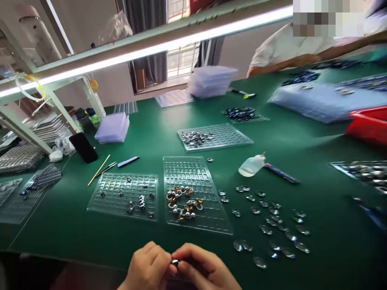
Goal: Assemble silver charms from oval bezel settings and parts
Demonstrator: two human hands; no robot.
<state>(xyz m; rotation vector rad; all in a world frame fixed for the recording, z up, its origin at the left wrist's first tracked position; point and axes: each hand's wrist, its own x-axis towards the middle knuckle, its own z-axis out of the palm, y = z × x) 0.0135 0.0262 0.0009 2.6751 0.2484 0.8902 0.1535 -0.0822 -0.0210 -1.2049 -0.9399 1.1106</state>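
Observation:
My left hand [148, 266] and my right hand [203, 269] meet at the near edge of the green table [302, 141]. Together their fingertips pinch one small dark shiny piece [175, 262]. Just beyond them lies a clear gridded tray [193, 169] with a pile of small ring-like parts with amber stones [184, 202]. To its left a second clear tray [105, 197] holds a few scattered dark pieces. Several clear oval glass pieces [272, 225] lie loose on the table to the right of my hands.
A small glue bottle [252, 165] and a dark pen [281, 173] lie mid-table. A farther tray [229, 137] holds dark parts. A stack of trays [113, 127], a black phone [84, 147], a stick and a pen [128, 161] sit left. Another person's arm [302, 60] reaches in far right, near red bins [367, 125].

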